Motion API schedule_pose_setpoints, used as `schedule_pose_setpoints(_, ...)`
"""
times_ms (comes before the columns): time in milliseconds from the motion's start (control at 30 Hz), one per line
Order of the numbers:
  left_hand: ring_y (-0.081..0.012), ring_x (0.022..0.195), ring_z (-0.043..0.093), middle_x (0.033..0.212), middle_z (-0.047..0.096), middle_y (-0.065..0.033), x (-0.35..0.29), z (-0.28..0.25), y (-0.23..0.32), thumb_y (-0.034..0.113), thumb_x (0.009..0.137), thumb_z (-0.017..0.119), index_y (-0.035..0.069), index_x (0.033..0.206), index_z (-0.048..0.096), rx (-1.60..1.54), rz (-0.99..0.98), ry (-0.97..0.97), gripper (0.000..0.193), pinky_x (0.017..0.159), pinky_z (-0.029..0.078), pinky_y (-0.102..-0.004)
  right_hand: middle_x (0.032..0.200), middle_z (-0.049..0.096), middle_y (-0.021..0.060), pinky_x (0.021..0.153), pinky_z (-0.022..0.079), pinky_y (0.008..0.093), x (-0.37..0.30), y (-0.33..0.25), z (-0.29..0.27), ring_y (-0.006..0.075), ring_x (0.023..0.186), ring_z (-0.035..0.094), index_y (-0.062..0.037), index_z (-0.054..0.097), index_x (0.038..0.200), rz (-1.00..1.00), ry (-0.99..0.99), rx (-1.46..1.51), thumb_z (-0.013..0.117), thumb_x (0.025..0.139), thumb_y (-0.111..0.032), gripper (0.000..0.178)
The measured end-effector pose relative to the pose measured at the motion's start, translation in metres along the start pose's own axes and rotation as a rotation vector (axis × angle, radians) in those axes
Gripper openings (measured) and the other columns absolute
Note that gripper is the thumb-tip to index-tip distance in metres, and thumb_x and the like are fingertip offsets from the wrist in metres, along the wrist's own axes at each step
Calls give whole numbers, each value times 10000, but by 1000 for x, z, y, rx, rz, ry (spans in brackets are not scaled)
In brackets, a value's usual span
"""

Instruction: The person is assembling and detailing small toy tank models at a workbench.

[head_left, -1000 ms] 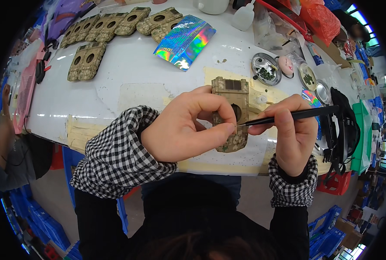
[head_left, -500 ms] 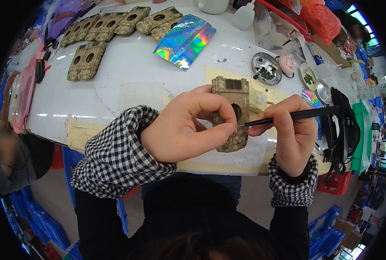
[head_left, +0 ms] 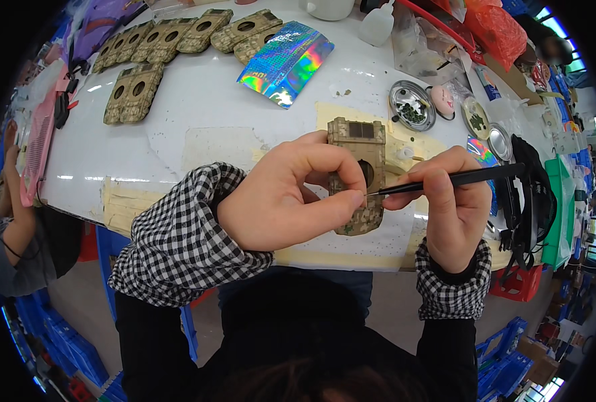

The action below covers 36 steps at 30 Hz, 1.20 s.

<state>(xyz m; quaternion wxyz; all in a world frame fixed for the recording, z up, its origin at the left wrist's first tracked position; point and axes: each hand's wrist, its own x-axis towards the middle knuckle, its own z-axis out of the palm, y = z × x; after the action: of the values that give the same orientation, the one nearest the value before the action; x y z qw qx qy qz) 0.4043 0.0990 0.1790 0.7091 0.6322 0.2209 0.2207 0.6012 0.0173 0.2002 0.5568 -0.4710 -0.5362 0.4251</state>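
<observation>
A camouflage-patterned model vehicle hull (head_left: 357,149), with a round opening in its top, lies on the table before me. My left hand (head_left: 281,201) reaches over the hull's left side, thumb and forefinger pinched together above it. Anything between those fingertips is too small to make out. Black tweezers (head_left: 479,176) rest in my right hand (head_left: 455,208), gripped between thumb and fingers. Their thin tip points left and meets the left fingertips, just over the hull's round opening. Part of the hull is hidden behind my left hand.
Several similar hulls (head_left: 201,30) line the table's far left, beside a shiny holographic pouch (head_left: 288,63). At the right are a round dish (head_left: 405,88) of small dark green parts, a pink egg-shaped object (head_left: 441,100), a black bag (head_left: 536,194) and a green tray (head_left: 558,211). Another person sits far left.
My hands, the tweezers and the hull have barely moved. At the far left, the other person's arm and body have shifted.
</observation>
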Motion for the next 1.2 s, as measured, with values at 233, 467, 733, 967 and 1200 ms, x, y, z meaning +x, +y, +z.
schedule_pose_setpoints(233,-119,839,595,976,468,-68,0,0,1,139,856,628,0,899,599,-5,-21,-12,149,655,541,-250,805,612,100,661,541,243,0,0,-1,171,709,665,43,529,915,2,-2,-7,532,948,-106,153)
schedule_pose_setpoints(467,-108,822,606,957,537,-56,0,-3,-1,149,872,615,-3,911,597,-67,-2,-10,158,653,539,-242,811,618,109,665,545,253,-2,-1,-1,180,709,667,43,525,923,-41,16,-18,541,948,-133,178)
schedule_pose_setpoints(733,-92,838,600,982,566,-41,4,-8,7,134,846,583,25,1002,538,-367,-175,-10,195,686,548,-240,898,662,161,760,492,323,1,4,-15,215,832,636,29,565,921,-322,-155,-158,605,901,-121,156)
schedule_pose_setpoints(967,-101,827,612,962,550,-36,5,-7,6,112,834,587,36,988,511,-378,-193,-4,188,669,572,-262,933,675,136,937,463,417,2,6,-9,245,916,642,6,602,927,-328,-112,-207,634,873,-104,127)
schedule_pose_setpoints(1200,-98,811,619,958,556,-32,4,-8,4,108,834,582,42,977,511,-385,-189,-11,173,659,573,-262,933,676,132,939,480,424,1,5,-7,219,928,652,11,607,931,-284,-134,-225,637,872,-98,127)
